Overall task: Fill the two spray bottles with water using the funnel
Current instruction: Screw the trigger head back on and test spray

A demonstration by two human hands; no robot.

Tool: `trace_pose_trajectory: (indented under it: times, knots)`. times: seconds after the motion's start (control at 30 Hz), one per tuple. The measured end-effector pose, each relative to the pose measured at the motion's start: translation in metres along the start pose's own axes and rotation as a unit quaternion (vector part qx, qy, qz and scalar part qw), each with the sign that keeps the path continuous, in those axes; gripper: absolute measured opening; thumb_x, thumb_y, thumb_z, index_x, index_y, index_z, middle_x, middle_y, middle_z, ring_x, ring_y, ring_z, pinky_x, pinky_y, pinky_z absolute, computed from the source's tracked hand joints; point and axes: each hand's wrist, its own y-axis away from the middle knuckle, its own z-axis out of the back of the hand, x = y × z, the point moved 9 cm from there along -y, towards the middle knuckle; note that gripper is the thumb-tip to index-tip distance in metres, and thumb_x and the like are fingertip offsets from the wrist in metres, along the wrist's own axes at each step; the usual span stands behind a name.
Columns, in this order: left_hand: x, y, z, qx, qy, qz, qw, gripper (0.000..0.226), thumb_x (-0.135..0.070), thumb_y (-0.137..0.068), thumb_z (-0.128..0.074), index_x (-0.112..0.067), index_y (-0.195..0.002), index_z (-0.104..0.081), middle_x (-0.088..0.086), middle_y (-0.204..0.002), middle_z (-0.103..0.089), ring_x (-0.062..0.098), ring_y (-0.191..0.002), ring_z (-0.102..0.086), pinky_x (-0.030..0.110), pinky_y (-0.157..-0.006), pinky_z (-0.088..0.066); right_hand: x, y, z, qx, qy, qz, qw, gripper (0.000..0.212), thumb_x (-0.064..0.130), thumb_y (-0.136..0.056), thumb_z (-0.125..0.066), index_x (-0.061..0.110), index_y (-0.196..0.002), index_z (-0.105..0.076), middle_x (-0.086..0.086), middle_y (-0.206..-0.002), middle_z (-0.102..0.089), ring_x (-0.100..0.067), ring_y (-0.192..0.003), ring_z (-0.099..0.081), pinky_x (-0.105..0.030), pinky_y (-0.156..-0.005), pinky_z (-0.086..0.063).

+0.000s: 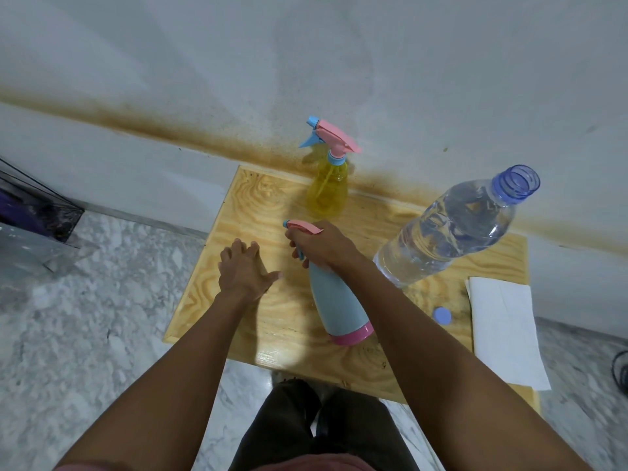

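Just beside blue spray bottle [334, 297] sit water bottle [452, 229], cap [441, 315], paper [503, 331].

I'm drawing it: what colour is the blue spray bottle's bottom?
Pink: the base band of the blue spray bottle, seen in the head view.

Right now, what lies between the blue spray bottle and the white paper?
In the head view, a small blue cap lies on the wood between the blue spray bottle and the white paper.

Open wood at board [251, 205] left; water bottle [452, 229], yellow sprayer [328, 192], paper sheet [503, 328] block right and back.
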Motion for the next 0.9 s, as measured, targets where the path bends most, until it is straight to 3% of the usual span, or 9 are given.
trace_pose_trajectory:
  times: [0.23,0.33,0.5,0.6,0.73,0.9]
  knots:
    - [0.007,-0.002,-0.001,0.004,0.001,0.01,1.0,0.092,-0.061,-0.076,-0.073,-0.019,-0.149,-0.035,0.011,-0.157,-0.02,0.035,-0.14,-0.02,0.048,-0.111,-0.035,-0.005,-0.015,-0.01,0.016,-0.004,-0.036,0.999,0.047,0.056,-0.069,-0.056,0.019,-0.089,-0.076,0.001,-0.068,-0.075,-0.023,-0.073,-0.075,-0.05,-0.089,-0.059]
    - [0.012,0.0,-0.005,0.004,0.002,0.016,1.0,0.092,-0.061,-0.076,-0.073,-0.019,-0.148,-0.036,0.01,-0.156,-0.021,0.034,-0.139,-0.021,0.048,-0.11,-0.036,-0.003,-0.023,-0.017,0.033,0.026,-0.037,0.998,0.042,0.054,-0.076,-0.057,0.016,-0.081,-0.073,0.001,-0.065,-0.075,-0.023,-0.073,-0.075,-0.047,-0.09,-0.059]
    - [0.002,-0.001,0.0,-0.004,0.003,0.002,1.0,0.091,-0.06,-0.077,-0.073,-0.018,-0.149,-0.035,0.011,-0.156,-0.021,0.034,-0.14,-0.021,0.046,-0.112,-0.033,0.009,-0.036,-0.01,0.049,0.037,-0.035,0.997,0.038,0.046,-0.084,-0.059,0.011,-0.093,-0.072,0.001,-0.07,-0.075,-0.021,-0.068,-0.073,-0.044,-0.089,-0.06]
    - [-0.002,-0.001,0.0,-0.006,0.007,-0.001,1.0,0.092,-0.06,-0.077,-0.073,-0.019,-0.149,-0.035,0.011,-0.158,-0.02,0.034,-0.142,-0.019,0.046,-0.113,-0.032,0.013,-0.044,-0.007,0.057,0.037,-0.031,0.997,0.04,0.038,-0.085,-0.06,0.005,-0.103,-0.072,-0.006,-0.082,-0.076,-0.028,-0.083,-0.076,-0.045,-0.087,-0.061]
    - [-0.001,-0.002,-0.001,-0.006,0.008,-0.001,1.0,0.091,-0.06,-0.077,-0.073,-0.019,-0.149,-0.035,0.011,-0.158,-0.019,0.034,-0.141,-0.019,0.046,-0.114,-0.03,0.016,-0.055,-0.006,0.05,0.04,-0.021,0.998,0.041,0.033,-0.087,-0.056,-0.001,-0.105,-0.07,-0.007,-0.077,-0.071,-0.022,-0.069,-0.072,-0.035,-0.07,-0.057]
    - [0.0,-0.001,-0.001,-0.009,0.015,0.0,1.0,0.091,-0.059,-0.076,-0.074,-0.019,-0.149,-0.035,0.012,-0.158,-0.02,0.034,-0.142,-0.018,0.049,-0.114,-0.031,0.018,-0.058,-0.007,0.067,0.061,-0.018,0.996,0.04,0.037,-0.088,-0.056,0.003,-0.102,-0.072,-0.012,-0.087,-0.076,-0.021,-0.068,-0.069,-0.035,-0.071,-0.057]
